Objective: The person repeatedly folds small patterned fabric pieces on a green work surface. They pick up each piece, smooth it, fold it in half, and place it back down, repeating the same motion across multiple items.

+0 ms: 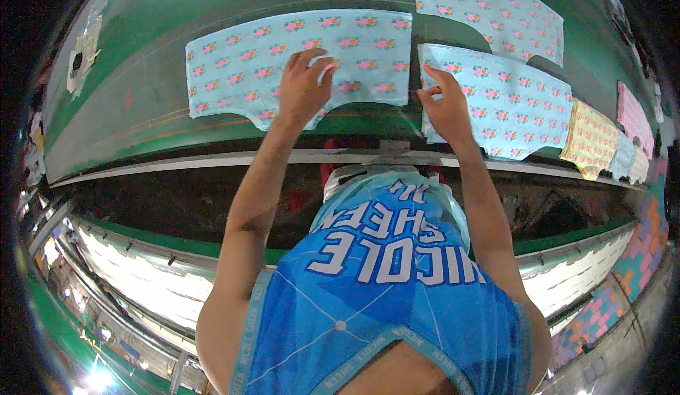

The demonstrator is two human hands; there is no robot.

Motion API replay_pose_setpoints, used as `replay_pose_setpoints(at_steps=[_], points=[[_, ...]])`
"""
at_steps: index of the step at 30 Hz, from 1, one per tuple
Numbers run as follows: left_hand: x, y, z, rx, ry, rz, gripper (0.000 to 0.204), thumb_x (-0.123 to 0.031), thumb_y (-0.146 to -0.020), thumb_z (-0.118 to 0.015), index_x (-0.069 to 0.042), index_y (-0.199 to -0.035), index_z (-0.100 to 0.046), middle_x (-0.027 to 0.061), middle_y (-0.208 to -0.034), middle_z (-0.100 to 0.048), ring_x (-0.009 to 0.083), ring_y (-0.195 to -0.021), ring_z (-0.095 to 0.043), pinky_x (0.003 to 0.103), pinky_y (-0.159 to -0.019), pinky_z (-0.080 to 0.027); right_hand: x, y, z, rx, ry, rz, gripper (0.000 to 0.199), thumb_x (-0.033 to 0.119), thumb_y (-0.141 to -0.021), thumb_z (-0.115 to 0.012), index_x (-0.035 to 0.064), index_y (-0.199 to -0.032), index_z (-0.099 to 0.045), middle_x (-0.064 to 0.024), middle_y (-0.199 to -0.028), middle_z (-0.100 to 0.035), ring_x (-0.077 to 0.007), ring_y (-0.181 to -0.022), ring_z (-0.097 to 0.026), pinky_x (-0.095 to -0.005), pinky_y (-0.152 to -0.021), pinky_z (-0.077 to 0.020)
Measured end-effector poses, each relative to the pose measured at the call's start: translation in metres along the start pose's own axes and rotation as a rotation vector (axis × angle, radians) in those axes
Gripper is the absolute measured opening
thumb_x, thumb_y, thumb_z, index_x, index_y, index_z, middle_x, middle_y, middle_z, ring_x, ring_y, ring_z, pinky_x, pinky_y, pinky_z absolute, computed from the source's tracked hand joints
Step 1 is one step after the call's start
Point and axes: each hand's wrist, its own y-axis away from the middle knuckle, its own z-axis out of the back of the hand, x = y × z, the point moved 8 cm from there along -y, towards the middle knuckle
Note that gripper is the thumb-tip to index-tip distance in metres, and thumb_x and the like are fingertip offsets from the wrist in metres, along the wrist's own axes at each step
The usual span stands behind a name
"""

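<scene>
Hands first, seen from the head camera: the left hand (304,83) lies spread, palm down, on the lower edge of a light-blue flowered fabric piece (241,62), pressing it flat on the green table (142,133) rather than closing its grip on it. The right hand (445,108) pinches the left edge of a second light-blue flowered piece (517,105) between thumb and fingers. A third flowered piece (489,9) lies beyond it, and a yellow flowered piece (591,140) lies farther right.
</scene>
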Motion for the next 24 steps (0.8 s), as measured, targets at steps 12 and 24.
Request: replay_pose_setpoints(at_steps=[12, 24], points=[[-0.115, -0.091, -0.168, 0.095, 0.07, 0.075, 0.014, -0.022, -0.083, -0.083, -0.013, -0.093, -0.082, 0.01, -0.099, -0.073, 0.0304, -0.097, -0.07, 0.045, -0.085, -0.056, -0.136, 0.041, 0.198, -0.245, 0.286, -0.065, 0.021, 0.012, -0.1, -0.071, 0.0049, -0.119, -0.074, -0.0138, -0.11, -0.076, -0.0233, -0.083, -0.074, -0.0355, -0.074, -0.0596], [-0.123, -0.083, -0.167, 0.038, -0.084, 0.183, 0.016, -0.021, -0.08, -0.086, -0.012, -0.092, -0.079, 0.0099, -0.092, -0.074, 0.0329, -0.089, -0.07, 0.046, -0.081, -0.055, -0.195, 0.063, 0.248, -0.279, 0.244, 0.003, 0.019, 0.006, -0.097, -0.072, 0.0045, -0.116, -0.074, -0.0157, -0.105, -0.075, -0.0292, -0.089, -0.074, -0.0382, -0.081, -0.0597]])
